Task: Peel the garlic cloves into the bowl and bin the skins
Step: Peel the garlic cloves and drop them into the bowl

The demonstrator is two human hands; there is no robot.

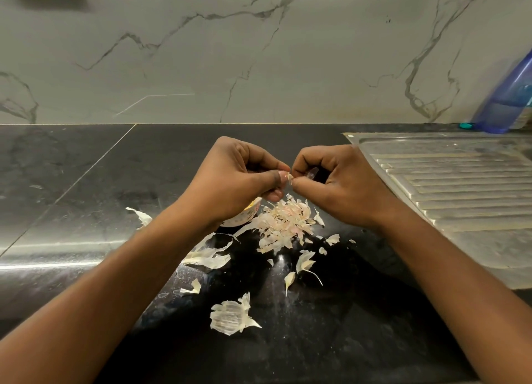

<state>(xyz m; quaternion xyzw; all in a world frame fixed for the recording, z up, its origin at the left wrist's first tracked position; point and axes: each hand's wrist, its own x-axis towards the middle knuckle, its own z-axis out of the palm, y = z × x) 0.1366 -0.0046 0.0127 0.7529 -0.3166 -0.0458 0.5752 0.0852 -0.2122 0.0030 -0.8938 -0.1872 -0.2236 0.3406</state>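
- Small pale, purple-tinged garlic clove (312,172): held in the air above the counter, between the two hands. It is mostly hidden inside the curled fingers of the right hand.
- Right hand (339,182): fingers curled, thumb and forefinger clamped on the garlic clove.
- Left hand (239,176): fingers curled, thumb and forefinger pinching a thin whitish flap of skin (289,177) at the clove's left end. The fingertips of both hands sit just beside each other.
- Heap of pale, pink-tinted papery garlic skins (283,222): lies on the counter directly beneath the hands. Loose flakes are scattered nearer the person, among them a large ribbed white husk (230,316).
- Small white bowl (244,215): stands on the counter just left of the heap, largely covered by the left wrist. Its contents cannot be made out.
- Black polished stone counter (86,168): carries the bowl, the heap and the flakes.
- Ribbed stainless-steel drainboard (460,188): set into the counter to the right of the right hand.
- Translucent blue plastic bottle (509,96): stands at the far right edge, behind the drainboard, against the grey marble-veined wall (230,52).
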